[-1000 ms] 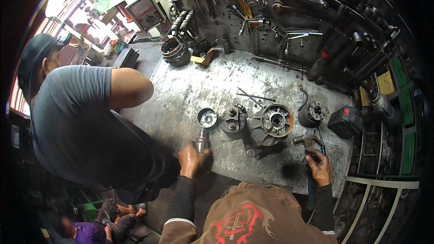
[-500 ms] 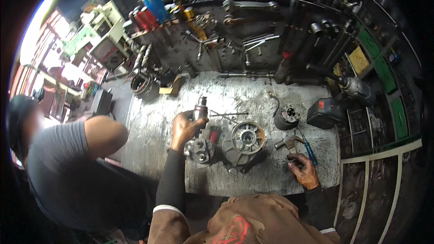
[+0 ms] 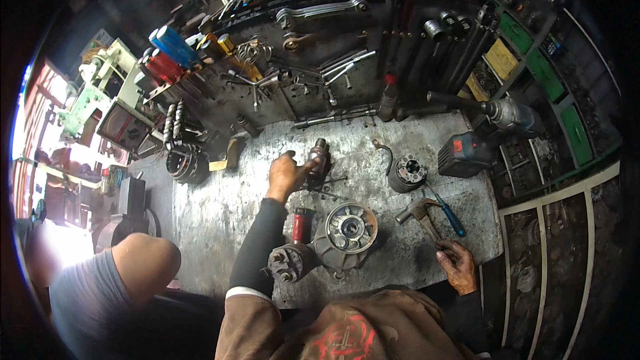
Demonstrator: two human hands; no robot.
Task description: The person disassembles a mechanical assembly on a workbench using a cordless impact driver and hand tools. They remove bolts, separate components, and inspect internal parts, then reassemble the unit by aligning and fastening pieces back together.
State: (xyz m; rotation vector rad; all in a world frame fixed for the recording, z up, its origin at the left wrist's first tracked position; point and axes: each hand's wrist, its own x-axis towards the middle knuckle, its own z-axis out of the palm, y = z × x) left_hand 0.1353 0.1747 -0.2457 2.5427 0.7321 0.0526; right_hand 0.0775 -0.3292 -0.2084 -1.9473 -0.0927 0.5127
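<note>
My left hand (image 3: pixel 285 177) reaches over the middle of the bench with its fingers apart. Its thumb side is by a dark metal cylinder (image 3: pixel 320 155) with a narrower tip; whether they touch is hard to tell. At the right, the fingers of my right hand (image 3: pixel 459 268) are closed on the handle end of a hammer (image 3: pixel 423 216), whose head points left. A blue-handled screwdriver (image 3: pixel 455 221) lies beside the hammer. Between my arms sit a grey metal housing (image 3: pixel 350 228) with a round flange, a smaller bolted metal part (image 3: pixel 289 264) and a red cylinder (image 3: pixel 301 225).
A round part with holes (image 3: pixel 408 172) and a dark box with a red patch (image 3: pixel 465 153) stand at the right. Wrenches (image 3: pixel 323 12) hang on the back panel. A dark ring-shaped part (image 3: pixel 187 165) is at far left. A person (image 3: pixel 113 280) is close on my left.
My left hand has moved away and lowered the metal cylinder, its grip loosened. My right hand has closed on the hammer's handle. The view has shifted, and the person has moved lower in it.
</note>
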